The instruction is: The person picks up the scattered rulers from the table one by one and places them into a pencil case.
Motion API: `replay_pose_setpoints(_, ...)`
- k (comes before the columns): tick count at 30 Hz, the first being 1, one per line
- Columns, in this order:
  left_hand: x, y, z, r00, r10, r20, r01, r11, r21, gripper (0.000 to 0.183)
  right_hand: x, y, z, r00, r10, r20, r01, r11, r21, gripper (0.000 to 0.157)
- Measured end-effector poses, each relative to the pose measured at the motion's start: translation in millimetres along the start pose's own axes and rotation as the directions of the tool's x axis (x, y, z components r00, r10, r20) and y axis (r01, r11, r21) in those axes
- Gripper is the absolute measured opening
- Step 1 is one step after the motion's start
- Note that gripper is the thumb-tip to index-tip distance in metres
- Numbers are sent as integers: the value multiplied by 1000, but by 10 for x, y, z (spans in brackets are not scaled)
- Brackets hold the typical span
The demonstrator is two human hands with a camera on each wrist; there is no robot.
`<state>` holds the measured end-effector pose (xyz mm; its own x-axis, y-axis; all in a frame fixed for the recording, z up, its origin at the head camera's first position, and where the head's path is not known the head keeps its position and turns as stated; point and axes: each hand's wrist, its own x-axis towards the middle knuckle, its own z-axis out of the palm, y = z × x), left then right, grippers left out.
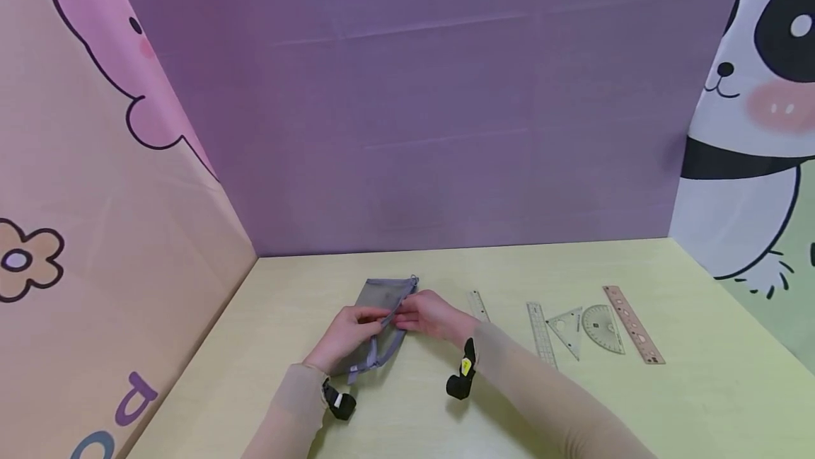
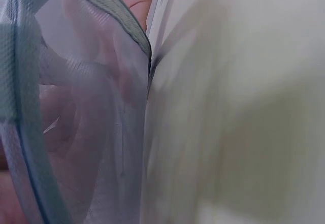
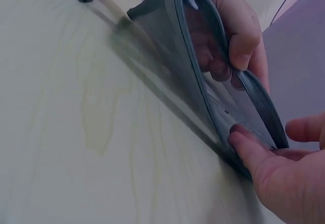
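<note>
- The pouch (image 1: 380, 294), held low at the tabletop (image 1: 713, 346) left of the rulers (image 1: 634, 324), is judged light, limp and hardly fragile; it is best gripped by its firmer rim (image 3: 194, 69).
- That rim is pinched between the fingers of the left hand (image 1: 349, 335) and right hand (image 1: 436, 314).
- A triangle (image 1: 569, 329) and protractor (image 1: 600, 327) are laid between rulers.
- The tabletop is enclosed by a purple backdrop (image 1: 446, 112).

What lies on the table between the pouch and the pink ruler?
In the head view, from the pouch: one ruler, another ruler, a triangle and a protractor; the right sleeve hides part of this stretch.
</note>
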<state>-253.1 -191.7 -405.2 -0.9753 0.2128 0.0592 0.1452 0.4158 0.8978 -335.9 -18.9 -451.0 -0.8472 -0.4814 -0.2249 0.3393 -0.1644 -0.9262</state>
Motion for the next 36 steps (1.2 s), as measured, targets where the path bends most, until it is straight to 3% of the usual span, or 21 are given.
replay_pose_setpoints(5, -21, 41, 0, 1000, 7, -5, -7, 1000, 1, 30, -73, -30, 45, 1000, 13, 10, -13, 1000, -15, 36)
replay_pose_setpoints(8, -15, 31, 3, 1000, 1, -6, -1, 1000, 2, 30, -108, -49, 65, 1000, 22, 12, -22, 1000, -21, 34)
replay_pose_setpoints(14, 118, -230, 3, 1000, -20, -20, 20, 1000, -4, 32, -126, -70, 80, 999, 24, 26, -25, 999, 42, 16)
replay_pose_setpoints(18, 191, -385, 12, 999, -18, -28, 18, 1000, -6, 32, -88, -33, 77, 999, 31, 34, -34, 995, 94, 17)
replay_pose_setpoints(23, 199, -422, 22, 1000, 13, -13, -13, 1000, -17, 32, -50, 26, 74, 999, 42, 29, -45, 992, 115, 19)
replay_pose_setpoints(31, 35, -53, -7, 1000, 7, 15, -7, 1000, -18, 30, -79, -4, 62, 998, 45, 47, -50, 993, 106, 43)
replay_pose_setpoints(36, 10, -15, -5, 1000, -6, 11, 7, 1000, -10, 31, -127, -37, -36, 996, 44, 75, -49, 996, 75, 51)
